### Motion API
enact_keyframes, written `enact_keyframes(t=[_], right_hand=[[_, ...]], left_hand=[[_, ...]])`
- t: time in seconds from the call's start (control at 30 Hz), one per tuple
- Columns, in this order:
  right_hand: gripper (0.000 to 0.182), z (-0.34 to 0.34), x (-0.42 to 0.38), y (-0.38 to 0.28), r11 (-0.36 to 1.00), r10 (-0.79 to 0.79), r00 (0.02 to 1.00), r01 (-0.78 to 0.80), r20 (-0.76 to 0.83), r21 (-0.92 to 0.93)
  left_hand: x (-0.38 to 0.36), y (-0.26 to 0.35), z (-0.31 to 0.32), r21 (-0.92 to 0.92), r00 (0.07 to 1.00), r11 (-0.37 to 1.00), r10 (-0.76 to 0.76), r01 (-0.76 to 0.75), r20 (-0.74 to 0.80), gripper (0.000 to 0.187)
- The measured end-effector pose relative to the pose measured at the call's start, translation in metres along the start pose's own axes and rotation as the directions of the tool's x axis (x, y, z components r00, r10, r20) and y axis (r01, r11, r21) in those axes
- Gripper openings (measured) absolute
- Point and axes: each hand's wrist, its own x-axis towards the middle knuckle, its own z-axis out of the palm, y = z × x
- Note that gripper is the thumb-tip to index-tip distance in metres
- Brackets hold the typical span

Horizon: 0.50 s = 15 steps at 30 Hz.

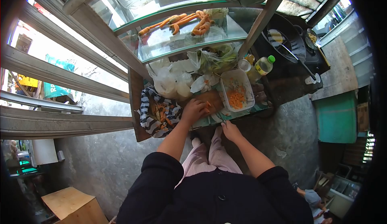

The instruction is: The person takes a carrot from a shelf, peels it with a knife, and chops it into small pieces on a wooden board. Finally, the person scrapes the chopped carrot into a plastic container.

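My left hand (194, 110) is closed around a piece of carrot (207, 106) on the brown wooden cutting board (211, 98). My right hand (231, 130) grips the handle of a knife (215, 118), its blade pointing toward the board's front edge, close to the carrot. Right of the board stands a clear plastic container (224, 79) with diced carrot (236, 98) heaped inside. To the left of my left hand, a black-and-white striped plastic bag (147, 120) lies open with carrot peelings (160, 113) in it.
Whole carrots (177, 21) lie on the glass shelf above the table. Behind the board are knotted plastic bags (169, 83) and leafy greens (217, 59). A green-capped bottle (264, 65) stands near the black wok (284, 42), whose ladle handle (304, 67) sticks out over the stove.
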Motion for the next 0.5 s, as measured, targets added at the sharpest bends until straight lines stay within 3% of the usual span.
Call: enact_keyframes(t=[0.13,0.2,0.4,0.5], right_hand=[[0.038,0.007,-0.001,-0.007,1.000,-0.001,1.000,0.001,0.031,-0.003],[0.041,0.014,0.000,-0.011,0.998,-0.044,0.999,0.042,0.022,0.046],[0.040,0.012,0.003,-0.017,0.992,-0.102,0.992,0.107,-0.074,0.064],[0.039,0.012,-0.002,-0.024,0.993,-0.109,0.993,0.110,-0.048,0.034]], left_hand=[[-0.008,0.011,0.019,0.020,0.984,0.998,-0.050,0.054,-0.169,0.038],[-0.010,0.018,0.023,-0.008,0.953,0.988,-0.151,0.154,-0.263,0.032],[-0.008,0.015,0.026,-0.037,0.950,0.994,-0.106,0.100,-0.295,0.020],[-0.007,0.013,0.029,-0.058,0.942,0.994,-0.101,0.087,-0.319,0.019]])
